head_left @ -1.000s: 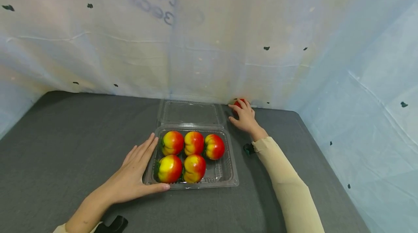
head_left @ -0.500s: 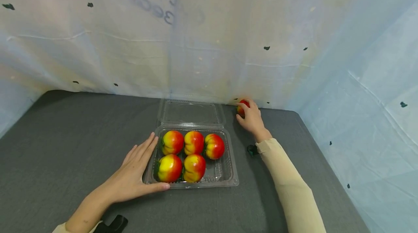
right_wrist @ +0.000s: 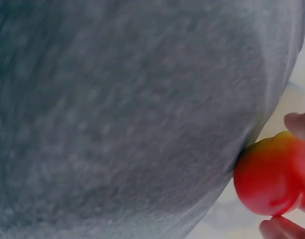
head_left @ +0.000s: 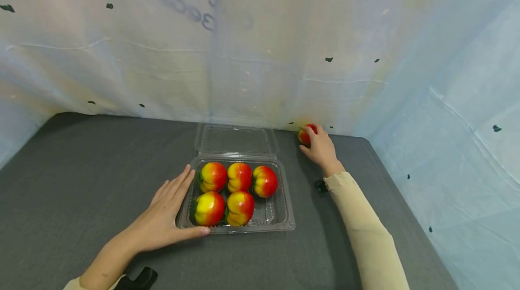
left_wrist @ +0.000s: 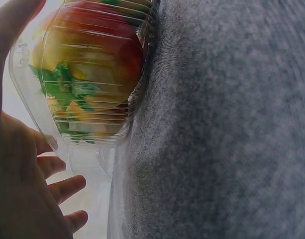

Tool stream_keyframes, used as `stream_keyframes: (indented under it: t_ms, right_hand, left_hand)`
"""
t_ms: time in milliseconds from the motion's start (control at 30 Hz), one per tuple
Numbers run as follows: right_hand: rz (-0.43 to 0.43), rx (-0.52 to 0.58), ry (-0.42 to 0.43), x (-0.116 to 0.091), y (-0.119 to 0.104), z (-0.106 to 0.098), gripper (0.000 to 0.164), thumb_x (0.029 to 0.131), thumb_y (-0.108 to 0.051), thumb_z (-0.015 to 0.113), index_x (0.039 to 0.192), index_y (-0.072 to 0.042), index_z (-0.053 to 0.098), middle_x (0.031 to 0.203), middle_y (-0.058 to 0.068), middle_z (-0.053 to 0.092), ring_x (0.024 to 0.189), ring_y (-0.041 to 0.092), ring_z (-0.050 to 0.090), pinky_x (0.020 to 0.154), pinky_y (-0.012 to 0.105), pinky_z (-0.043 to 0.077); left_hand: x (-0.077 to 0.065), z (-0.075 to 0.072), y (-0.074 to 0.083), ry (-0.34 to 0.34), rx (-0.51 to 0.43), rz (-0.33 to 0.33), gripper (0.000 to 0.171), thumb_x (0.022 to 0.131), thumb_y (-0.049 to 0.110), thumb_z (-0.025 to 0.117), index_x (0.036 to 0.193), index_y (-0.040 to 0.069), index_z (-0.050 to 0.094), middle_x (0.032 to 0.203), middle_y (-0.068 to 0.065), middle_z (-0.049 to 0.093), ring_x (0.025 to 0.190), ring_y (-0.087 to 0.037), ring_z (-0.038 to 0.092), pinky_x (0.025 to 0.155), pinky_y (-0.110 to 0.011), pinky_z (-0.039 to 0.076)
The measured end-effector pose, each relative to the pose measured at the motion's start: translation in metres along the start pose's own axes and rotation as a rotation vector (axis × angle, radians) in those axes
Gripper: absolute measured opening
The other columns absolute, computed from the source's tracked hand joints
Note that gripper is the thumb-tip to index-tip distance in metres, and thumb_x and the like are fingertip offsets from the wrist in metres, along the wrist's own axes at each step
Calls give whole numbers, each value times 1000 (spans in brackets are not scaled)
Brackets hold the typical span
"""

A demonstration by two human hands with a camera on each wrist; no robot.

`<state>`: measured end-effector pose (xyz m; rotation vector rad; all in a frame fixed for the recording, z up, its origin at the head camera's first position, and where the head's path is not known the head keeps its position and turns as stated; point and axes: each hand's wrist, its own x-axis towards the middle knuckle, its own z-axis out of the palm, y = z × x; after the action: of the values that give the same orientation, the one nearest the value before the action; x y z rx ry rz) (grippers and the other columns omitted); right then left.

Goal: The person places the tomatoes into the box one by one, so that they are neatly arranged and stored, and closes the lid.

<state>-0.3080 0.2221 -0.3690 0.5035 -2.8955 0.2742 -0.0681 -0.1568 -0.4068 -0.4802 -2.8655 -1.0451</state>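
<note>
The loose fruit (head_left: 304,135), red with some yellow, lies at the far side of the table (head_left: 101,181), just before the hanging sheet (head_left: 264,55). It is nearly round, so I cannot name a clear long axis. The right hand (head_left: 322,147) is clearly the nearer one: the fruit sits to the left of its palm and slightly beyond it. The thumb is on the near side, the other fingers bend over from the far side, and so this hand appears to grasp the fruit. In the right wrist view the fruit meets the edge of the table; whether its weight is lifted, I cannot tell.

From the right hand, the clear container (head_left: 287,199) lies leftward and closer to the person. Its lid (head_left: 237,141) is folded back on the far side. Inside are five similar fruits (head_left: 239,177), three in the far row and two in the near row, toward the left. The left hand (head_left: 162,220) grasps nothing; its straight fingers rest along the container's left side, with the thumb at the near edge.
</note>
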Motion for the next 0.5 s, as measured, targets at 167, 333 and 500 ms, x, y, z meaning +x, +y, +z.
stream_keyframes:
  t_ms: [167, 333, 500]
  right_hand:
    - [20, -28, 52, 1, 5, 1, 51, 83, -20, 74, 128, -10, 51, 136, 20, 44, 110, 45, 54, 89, 57, 48]
    - [39, -29, 64, 2, 8, 2, 45, 84, -18, 72, 123, -9, 51, 133, 19, 48, 105, 43, 57, 87, 56, 49]
    - [37, -43, 60, 1, 9, 3, 44, 85, -18, 72, 124, -9, 53, 136, 17, 48, 106, 42, 57, 88, 55, 49]
  left_hand:
    - [0, 1, 0, 0, -4, 7, 118, 72, 68, 69, 156, 19, 2, 162, -6, -1, 147, -36, 10, 113, -63, 7]
    - [0, 1, 1, 2, -10, 6, 118, 72, 68, 69, 156, 20, 3, 162, -6, -1, 146, -36, 10, 112, -64, 7]
    - [1, 1, 1, 6, -10, 11, 118, 72, 68, 70, 156, 19, 3, 162, -6, -1, 146, -36, 11, 112, -64, 8]
